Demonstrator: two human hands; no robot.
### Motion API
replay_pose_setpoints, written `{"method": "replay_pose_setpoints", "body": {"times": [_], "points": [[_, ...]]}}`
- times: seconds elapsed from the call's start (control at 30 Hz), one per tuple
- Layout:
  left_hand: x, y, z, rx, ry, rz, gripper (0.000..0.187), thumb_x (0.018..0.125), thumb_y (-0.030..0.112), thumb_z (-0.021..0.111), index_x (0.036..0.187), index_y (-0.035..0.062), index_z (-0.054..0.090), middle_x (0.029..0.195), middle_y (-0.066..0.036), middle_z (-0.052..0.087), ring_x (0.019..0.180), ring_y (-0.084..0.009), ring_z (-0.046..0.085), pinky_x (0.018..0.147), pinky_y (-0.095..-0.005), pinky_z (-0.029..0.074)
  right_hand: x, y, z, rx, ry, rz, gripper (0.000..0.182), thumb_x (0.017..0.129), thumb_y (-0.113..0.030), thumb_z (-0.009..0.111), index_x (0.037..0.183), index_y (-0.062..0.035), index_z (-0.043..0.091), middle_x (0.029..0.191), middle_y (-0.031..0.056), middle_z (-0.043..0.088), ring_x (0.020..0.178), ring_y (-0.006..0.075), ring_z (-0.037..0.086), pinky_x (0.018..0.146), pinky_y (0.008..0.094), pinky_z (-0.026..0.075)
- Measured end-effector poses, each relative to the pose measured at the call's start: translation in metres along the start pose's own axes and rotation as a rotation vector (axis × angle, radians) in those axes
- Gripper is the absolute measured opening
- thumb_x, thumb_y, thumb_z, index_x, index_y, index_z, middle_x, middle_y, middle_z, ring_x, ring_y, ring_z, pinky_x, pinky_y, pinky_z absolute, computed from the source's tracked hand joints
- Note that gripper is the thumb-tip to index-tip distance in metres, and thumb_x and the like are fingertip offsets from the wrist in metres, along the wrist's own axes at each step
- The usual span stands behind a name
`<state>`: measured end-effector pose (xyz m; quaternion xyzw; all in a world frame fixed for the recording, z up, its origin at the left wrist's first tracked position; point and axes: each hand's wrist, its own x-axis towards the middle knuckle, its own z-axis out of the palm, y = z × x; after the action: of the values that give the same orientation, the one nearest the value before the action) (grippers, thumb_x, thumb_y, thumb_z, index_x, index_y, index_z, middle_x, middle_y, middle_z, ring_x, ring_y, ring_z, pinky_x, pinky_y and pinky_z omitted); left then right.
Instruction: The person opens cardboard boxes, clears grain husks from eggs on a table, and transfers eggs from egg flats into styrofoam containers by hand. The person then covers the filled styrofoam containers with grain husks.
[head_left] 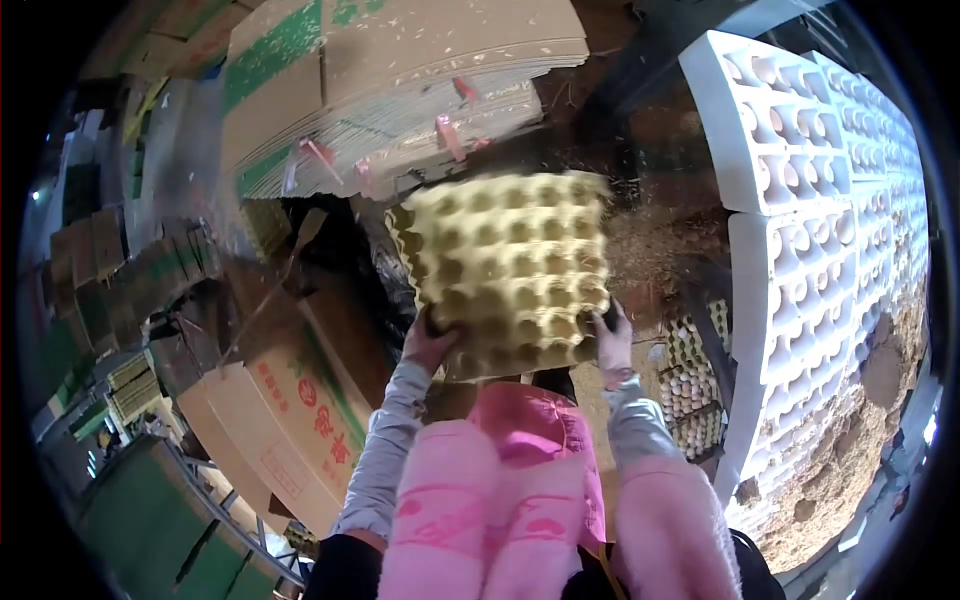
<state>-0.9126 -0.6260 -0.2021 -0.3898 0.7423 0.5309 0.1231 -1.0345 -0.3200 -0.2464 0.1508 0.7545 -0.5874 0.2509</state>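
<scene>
**Egg tray held between two hands**

From the head view, a yellow molded egg tray (510,262) is in mid-scene, slightly blurred. The left hand (432,343) pinches its near left edge, the right hand (613,340) its near right. Beyond lie flattened cardboard boxes (420,45). On the near left stands a carton with red lettering (300,405); to the right, white trays holding eggs (795,190). I can't tell whether several yellow trays are nested.

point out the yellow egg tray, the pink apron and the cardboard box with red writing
yellow egg tray (492,268): head view, its cupped face
pink apron (590,470): head view, its right edge
cardboard box (272,408): head view, its printed side
</scene>
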Motion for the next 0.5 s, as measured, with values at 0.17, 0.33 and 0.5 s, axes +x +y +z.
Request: {"method": "replay_pose_setpoints", "body": {"times": [0.17,0.33,0.5], "points": [[0.022,-0.067,0.002,0.537,0.329,-0.16,0.071,0.072,0.029,0.072,0.133,0.0055,0.043,0.121,-0.025,0.056,0.111,-0.0366,0.055,0.094,-0.0397,0.044,0.026,-0.028,0.076,-0.607,-0.023,-0.268,0.043,0.082,-0.032,0.059,0.118,-0.0087,0.054,0.1,0.0196,0.063,0.09,0.0357,0.062,0.078,0.0429,0.051],[0.042,-0.083,-0.004,-0.02,0.077,-0.208,0.054,0.086,0.02,0.062,0.132,-0.001,0.044,0.129,-0.02,0.053,0.113,-0.0284,0.054,0.096,-0.0363,0.043,0.001,-0.102,0.068,-0.881,0.106,-0.273,0.061,0.079,-0.043,0.064,0.128,-0.0092,0.05,0.12,0.018,0.052,0.112,0.0367,0.049,0.093,0.0467,0.041],[0.033,-0.005,-0.034,0.172,0.193,0.156,0.063,0.083,0.019,0.065,0.137,-0.0004,0.039,0.137,-0.022,0.044,0.124,-0.0334,0.044,0.104,-0.0392,0.036,-0.078,-0.24,-0.074,-0.514,-0.204,-0.612,0.051,0.087,-0.034,0.061,0.129,-0.0067,0.051,0.112,0.0169,0.06,0.102,0.0315,0.059,0.094,0.0382,0.045]]}}
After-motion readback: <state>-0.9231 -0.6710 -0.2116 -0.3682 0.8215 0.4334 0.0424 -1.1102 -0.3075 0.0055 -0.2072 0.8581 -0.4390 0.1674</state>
